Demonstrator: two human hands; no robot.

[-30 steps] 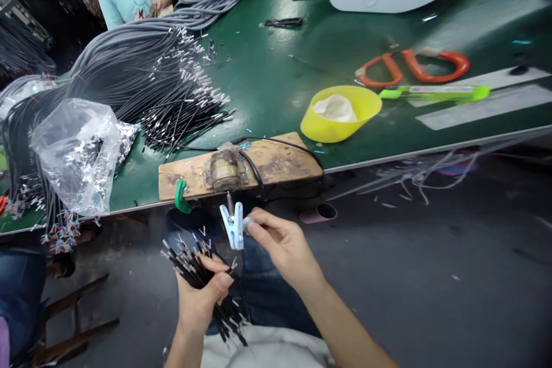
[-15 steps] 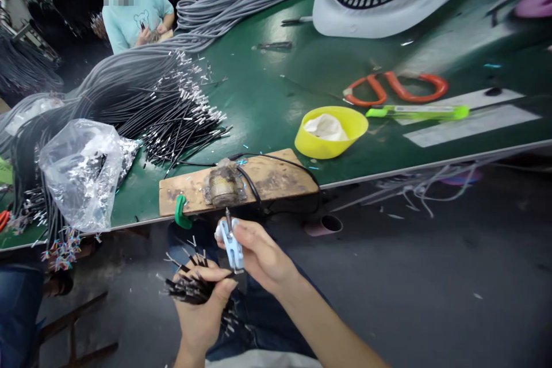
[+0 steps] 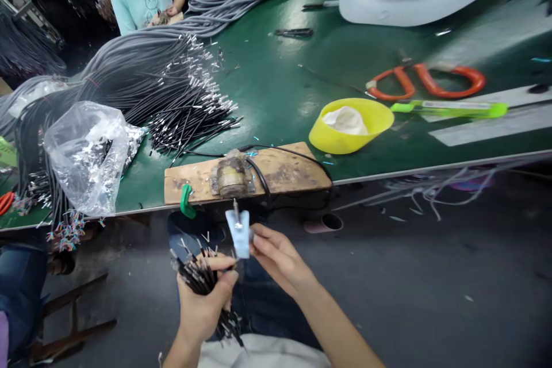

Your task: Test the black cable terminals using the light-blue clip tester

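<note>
While the left hand [image 3: 206, 299] grips a bundle of black wires [image 3: 202, 279] over the lap, the right hand [image 3: 276, 256] pinches a pale clip [image 3: 240, 233]; many wires [image 3: 190, 109] wait on the bench [image 3: 280, 80], so much seems left.

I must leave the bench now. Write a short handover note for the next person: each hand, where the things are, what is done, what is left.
Left hand: its grip is closed on a bundle of black wires, metal-tipped ends fanned upward, below the table edge.
Right hand: pinches a pale blue clip, which stands just under the metal fixture on the wooden board.
On the green table: a big heap of tipped cables, a plastic bag, a yellow bowl.
Done: cannot tell how many wires are finished.
Left: the bundle in hand, and the heap.
</note>
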